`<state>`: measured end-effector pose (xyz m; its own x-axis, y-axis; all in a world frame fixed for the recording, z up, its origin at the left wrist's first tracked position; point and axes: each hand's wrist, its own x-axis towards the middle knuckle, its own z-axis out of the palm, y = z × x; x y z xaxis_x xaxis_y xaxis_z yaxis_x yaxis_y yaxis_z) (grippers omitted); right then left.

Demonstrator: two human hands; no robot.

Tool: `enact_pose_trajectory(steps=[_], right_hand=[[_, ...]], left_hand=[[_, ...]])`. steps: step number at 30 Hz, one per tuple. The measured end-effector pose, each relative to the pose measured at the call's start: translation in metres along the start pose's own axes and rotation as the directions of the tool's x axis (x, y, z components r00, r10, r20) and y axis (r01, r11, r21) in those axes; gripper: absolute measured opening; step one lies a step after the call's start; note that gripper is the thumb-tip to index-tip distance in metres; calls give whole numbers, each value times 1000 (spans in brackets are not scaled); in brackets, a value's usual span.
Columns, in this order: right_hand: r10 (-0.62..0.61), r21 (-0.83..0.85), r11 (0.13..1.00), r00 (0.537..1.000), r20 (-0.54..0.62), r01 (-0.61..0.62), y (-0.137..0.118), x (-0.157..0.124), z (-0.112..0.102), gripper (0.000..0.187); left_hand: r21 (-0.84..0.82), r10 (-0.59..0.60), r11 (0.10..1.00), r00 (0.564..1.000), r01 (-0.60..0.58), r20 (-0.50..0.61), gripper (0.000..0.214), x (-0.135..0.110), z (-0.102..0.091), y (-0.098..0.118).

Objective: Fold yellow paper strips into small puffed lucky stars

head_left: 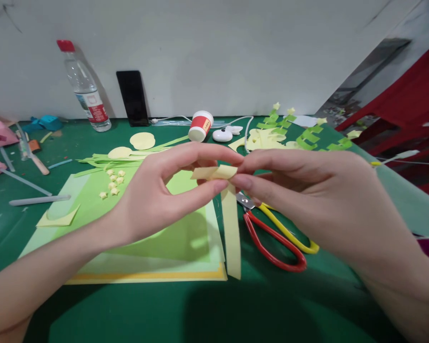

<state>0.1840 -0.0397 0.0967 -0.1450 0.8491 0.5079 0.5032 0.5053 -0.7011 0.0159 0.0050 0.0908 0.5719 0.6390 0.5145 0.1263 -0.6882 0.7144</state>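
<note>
A pale yellow paper strip (231, 233) is folded over at its top, and its long tail hangs down between my hands. My left hand (171, 186) pinches the folded end between thumb and fingers. From the other side, my right hand (300, 190) grips the same fold with thumb and forefinger. Just behind the strip lie scissors (275, 238) with one red and one yellow handle, their blades partly hidden by my right hand. Left of my left hand, several small yellow paper stars (114, 181) rest on a stack of green paper sheets (171, 238).
At the back stand a water bottle (87, 90), a black phone (132, 97) and a tipped paper cup (200, 126). Beside the cup lies a white earbud case (222, 135). Green paper stems with stars (307, 136) are at back right; pink and blue pieces (0, 133) sit far left.
</note>
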Motion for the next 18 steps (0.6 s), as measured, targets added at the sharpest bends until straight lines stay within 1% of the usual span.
enact_pose_trajectory(steps=[3, 7, 14, 18], right_hand=[[26, 39, 999, 1000, -4, -26, 1, 0, 1, 3], [6, 25, 1000, 999, 33, -6, 0, 1, 2, 9], [-42, -18, 999, 998, 52, 43, -1, -3, 0, 11], [-70, -53, 996, 996, 52, 72, 0, -5, 1, 10]], left_hand=[[7, -4, 1000, 999, 4, -38, 20, 0, -1, 1], [-6, -27, 1000, 996, 26, -82, 18, -1, -2, 3], [-94, -78, 993, 996, 74, -43, 13, 1, 0, 2], [-154, -82, 985, 995, 73, -53, 11, 1, 1, 2]])
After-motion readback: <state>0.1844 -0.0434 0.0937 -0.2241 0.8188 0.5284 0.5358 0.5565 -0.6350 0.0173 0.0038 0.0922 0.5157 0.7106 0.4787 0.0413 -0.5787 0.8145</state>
